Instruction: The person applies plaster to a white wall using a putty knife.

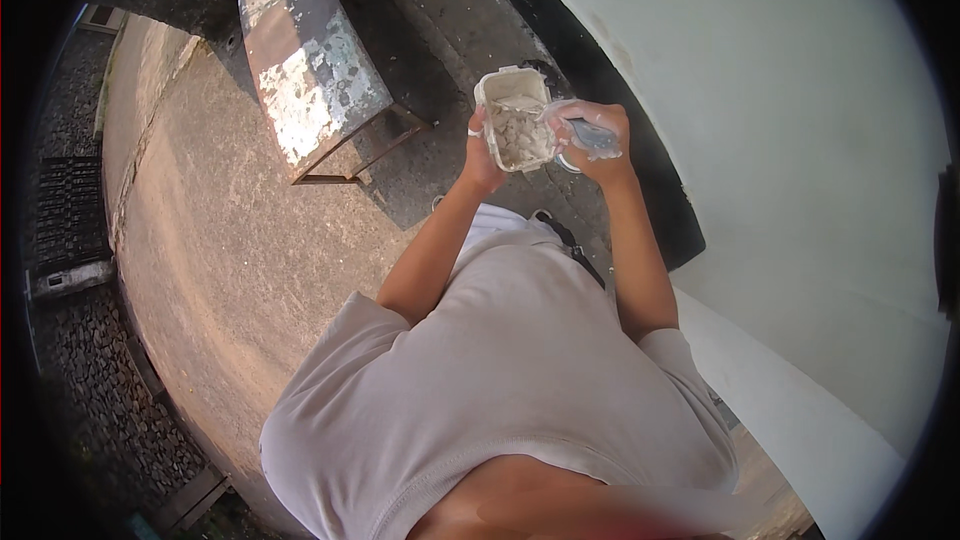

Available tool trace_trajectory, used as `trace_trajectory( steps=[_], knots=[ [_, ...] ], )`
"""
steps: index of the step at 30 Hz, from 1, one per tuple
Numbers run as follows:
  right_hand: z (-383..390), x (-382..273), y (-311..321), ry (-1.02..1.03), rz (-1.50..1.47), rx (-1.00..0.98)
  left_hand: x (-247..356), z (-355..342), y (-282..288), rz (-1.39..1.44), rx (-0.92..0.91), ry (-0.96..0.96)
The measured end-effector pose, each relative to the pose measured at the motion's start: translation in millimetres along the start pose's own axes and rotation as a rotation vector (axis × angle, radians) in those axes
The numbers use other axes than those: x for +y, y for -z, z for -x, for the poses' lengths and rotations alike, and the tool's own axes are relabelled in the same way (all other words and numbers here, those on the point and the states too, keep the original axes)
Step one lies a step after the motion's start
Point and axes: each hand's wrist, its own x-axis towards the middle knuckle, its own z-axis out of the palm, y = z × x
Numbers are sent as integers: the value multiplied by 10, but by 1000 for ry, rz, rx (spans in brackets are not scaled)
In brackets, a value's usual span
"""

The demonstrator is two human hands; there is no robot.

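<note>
My left hand (484,164) clamps the tub (512,72); my right hand (612,124) grips a blue-grey tool (594,140). Best keep tub steady, scrape gently.

A worn table (322,85) with flaking paint stood on concrete ground (230,250). Dark stonework (95,380) lay at left.

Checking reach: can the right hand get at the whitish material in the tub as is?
Likely yes: the whitish material lies uncovered, the left hand holds the tub by its left side, and the right hand is at the right rim.
</note>
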Motion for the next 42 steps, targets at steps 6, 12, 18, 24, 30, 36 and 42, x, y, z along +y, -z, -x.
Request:
trace_trajectory(
  steps=[6, 12, 18, 24, 30, 36, 42],
  knots=[
    [-129, 111, 85, -218, 43, -30, 99, 29, 35, -1, 40, 89],
    [218, 99, -352, -105, 289, 7, 216, -104, 198, 86, 125, 56],
    [538, 230, -673, -255, 293, 228, 40, -315, 439, 110, 126, 58],
    [753, 386, -952, -367, 446, 215, -112, -692, 917, 284, 195, 137],
    [906, 913, -1016, -568, 375, 183, -483, -1026, 1606, 267, 318, 245],
    [1281, 1899, -870, -598, 290, 141, -1210, -1390, 2576, 256, 305, 380],
    [1842, 3127, -788, -893, 1, 619, -1900, -1932, 3527, 125, 279, 478]
  ],
)
